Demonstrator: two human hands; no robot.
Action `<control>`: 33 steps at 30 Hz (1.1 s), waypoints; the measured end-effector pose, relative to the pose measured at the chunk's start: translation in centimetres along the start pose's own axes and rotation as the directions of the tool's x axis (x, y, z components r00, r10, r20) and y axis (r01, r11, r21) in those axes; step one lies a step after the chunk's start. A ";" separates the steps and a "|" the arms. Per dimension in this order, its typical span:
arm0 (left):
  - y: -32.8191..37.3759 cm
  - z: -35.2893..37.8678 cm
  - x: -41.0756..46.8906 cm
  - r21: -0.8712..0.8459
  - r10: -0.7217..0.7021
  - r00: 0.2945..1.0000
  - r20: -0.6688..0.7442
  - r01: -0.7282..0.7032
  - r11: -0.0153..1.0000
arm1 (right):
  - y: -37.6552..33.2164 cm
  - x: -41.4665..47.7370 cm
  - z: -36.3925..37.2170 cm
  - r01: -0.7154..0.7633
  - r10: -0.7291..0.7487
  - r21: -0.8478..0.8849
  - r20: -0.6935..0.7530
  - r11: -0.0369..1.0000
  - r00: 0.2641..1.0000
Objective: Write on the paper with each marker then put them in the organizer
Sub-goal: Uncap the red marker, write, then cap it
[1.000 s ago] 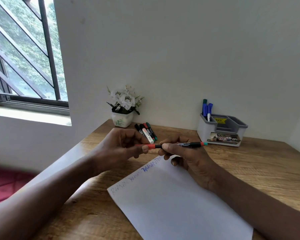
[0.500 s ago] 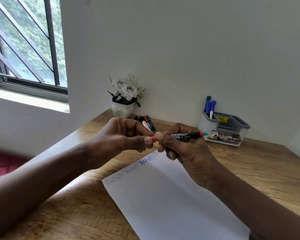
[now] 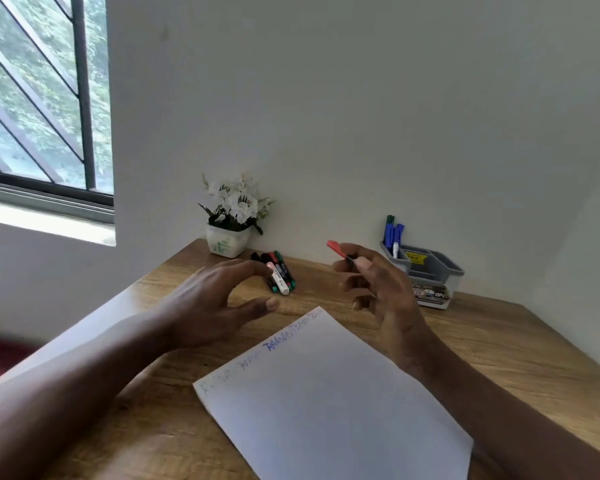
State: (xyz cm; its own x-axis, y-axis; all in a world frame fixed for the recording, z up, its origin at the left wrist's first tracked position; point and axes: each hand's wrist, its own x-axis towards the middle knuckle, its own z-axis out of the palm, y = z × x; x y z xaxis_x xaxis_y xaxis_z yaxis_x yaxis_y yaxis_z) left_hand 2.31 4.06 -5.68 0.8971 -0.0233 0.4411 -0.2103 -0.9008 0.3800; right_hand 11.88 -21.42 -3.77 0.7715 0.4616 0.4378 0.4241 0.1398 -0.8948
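My right hand [image 3: 378,285] holds a red-capped marker [image 3: 338,250] above the desk, the red end pointing up and left; the rest of its barrel is hidden by my fingers. My left hand [image 3: 219,299] hovers with fingers spread and relaxed, holding nothing, just left of a cluster of several markers [image 3: 280,275] lying on the desk. A white sheet of paper [image 3: 326,403] lies in front of me with faint and blue writing along its top edge. The grey organizer [image 3: 430,271] stands at the back right with blue and green markers upright in its left slot.
A small white pot of white flowers [image 3: 231,220] stands against the wall behind the loose markers. The wooden desk [image 3: 499,341] meets walls at the back and right. A barred window is at the upper left.
My hands have parted: the left let go of the marker's red end and moved left and down. The right swung the marker so its red end now points up-left.
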 end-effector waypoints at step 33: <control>-1.3 1.8 2.6 0.247 -0.136 0.912 0.387 0.039 0.968 | 1.5 12.8 -16.9 -0.212 -0.438 -0.781 -0.527 0.588 0.728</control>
State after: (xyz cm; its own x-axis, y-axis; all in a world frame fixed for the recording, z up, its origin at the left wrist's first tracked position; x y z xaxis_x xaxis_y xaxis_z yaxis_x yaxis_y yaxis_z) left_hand 5.67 4.41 -6.52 0.9971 -0.0667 0.0363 -0.0723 -0.9803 0.1841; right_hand 30.38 -30.11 2.01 0.6261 -0.1869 0.7570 0.4563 -0.6995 -0.5501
